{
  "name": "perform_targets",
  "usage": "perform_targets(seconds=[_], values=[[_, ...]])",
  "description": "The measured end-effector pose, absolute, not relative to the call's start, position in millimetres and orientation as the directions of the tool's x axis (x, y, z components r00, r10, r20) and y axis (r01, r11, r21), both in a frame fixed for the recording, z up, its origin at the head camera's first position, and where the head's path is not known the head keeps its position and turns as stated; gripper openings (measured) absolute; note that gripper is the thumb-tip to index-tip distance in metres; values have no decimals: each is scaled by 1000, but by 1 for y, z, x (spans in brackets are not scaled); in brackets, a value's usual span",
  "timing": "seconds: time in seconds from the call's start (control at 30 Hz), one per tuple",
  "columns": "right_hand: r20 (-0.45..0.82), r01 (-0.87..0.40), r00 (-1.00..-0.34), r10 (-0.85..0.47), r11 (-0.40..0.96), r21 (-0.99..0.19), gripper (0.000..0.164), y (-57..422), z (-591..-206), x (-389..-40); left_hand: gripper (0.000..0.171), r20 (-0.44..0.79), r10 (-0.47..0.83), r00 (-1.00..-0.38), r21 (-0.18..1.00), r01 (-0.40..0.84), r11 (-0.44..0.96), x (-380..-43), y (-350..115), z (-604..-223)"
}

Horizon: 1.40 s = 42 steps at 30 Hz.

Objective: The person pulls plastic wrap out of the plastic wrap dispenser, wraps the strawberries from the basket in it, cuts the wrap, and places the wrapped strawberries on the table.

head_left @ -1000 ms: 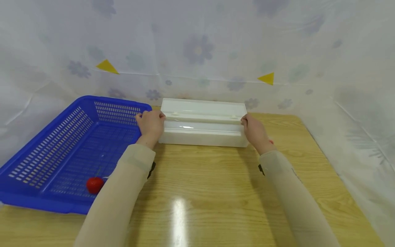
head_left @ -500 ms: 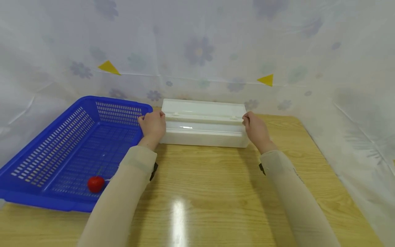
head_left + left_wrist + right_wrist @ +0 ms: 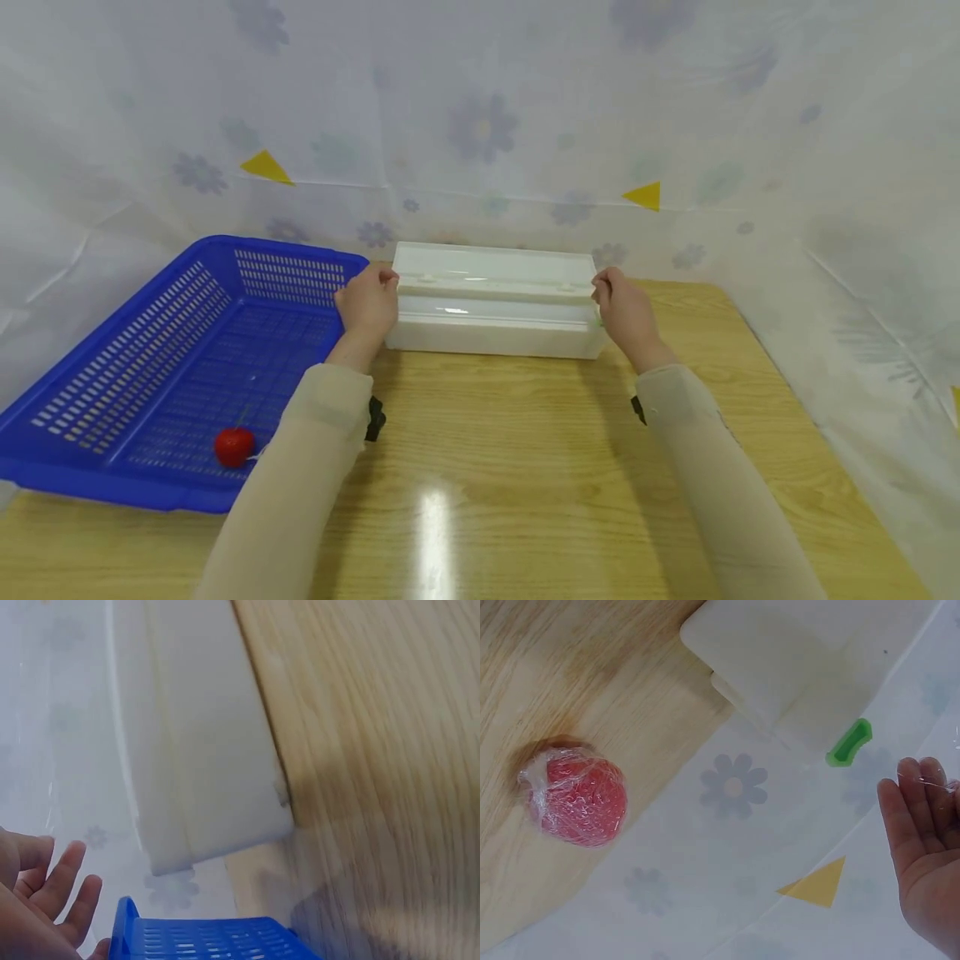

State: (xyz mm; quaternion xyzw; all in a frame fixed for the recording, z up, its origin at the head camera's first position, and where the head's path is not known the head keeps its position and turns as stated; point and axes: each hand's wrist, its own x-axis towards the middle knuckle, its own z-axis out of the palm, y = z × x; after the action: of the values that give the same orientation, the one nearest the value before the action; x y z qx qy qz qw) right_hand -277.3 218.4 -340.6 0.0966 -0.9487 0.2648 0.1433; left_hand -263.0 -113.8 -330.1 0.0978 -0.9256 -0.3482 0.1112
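A long white cling film dispenser [image 3: 495, 337] sits against the back curtain, its lid panel [image 3: 495, 263] raised at the rear. Glints suggest clear film stretched over it between the two hands. At the dispenser's left end my left hand [image 3: 367, 304] pinches thumb to index finger, seemingly on the film's corner; the left wrist view shows the other fingers spread. At the right end my right hand [image 3: 628, 321] pinches the film, and a shiny strip of cling film [image 3: 934, 782] crosses its fingers. A green slider [image 3: 850, 742] is on the dispenser's end.
A blue plastic basket [image 3: 82, 358] stands at the left, holding a red round fruit [image 3: 234, 447] with a stem. A film-wrapped red fruit [image 3: 577, 796] lies on the wooden table [image 3: 495, 467] beside the dispenser's right end. A flowered curtain [image 3: 480, 108] closes off the back.
Both hands have risen slightly and drawn a little apart at the fingertips. A new glint shows across the lid panel. Basket, fruit and dispenser stay in place.
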Motion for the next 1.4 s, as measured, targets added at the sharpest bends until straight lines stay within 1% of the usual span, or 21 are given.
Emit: perform_targets(seconds=[0.17, 0.4, 0.77, 0.93, 1.17, 1.4], values=[[362, -277, -928, -90, 816, -508, 31, 219, -337, -276, 24, 145, -268, -953, 775, -59, 630, -259, -110, -326], [429, -315, -900, -79, 798, -514, 27, 221, -329, -269, 21, 199, -286, -937, 838, 11, 546, -257, -108, -321], [485, -329, -873, -49, 793, -512, 26, 219, -312, -256, 21, 266, -302, -916, 869, 92, 487, -246, -105, -309], [512, -340, -857, -51, 803, -489, 27, 219, -303, -251, 18, 303, -311, -901, 881, 141, 452, -239, -105, -300], [549, -371, -834, -57, 794, -482, 29, 221, -292, -242, 17, 357, -334, -873, 880, 194, 434, -234, -104, -290], [577, -379, -816, -38, 789, -484, 31, 220, -278, -230, 15, 424, -336, -841, 869, 273, 414, -226, -104, -281]])
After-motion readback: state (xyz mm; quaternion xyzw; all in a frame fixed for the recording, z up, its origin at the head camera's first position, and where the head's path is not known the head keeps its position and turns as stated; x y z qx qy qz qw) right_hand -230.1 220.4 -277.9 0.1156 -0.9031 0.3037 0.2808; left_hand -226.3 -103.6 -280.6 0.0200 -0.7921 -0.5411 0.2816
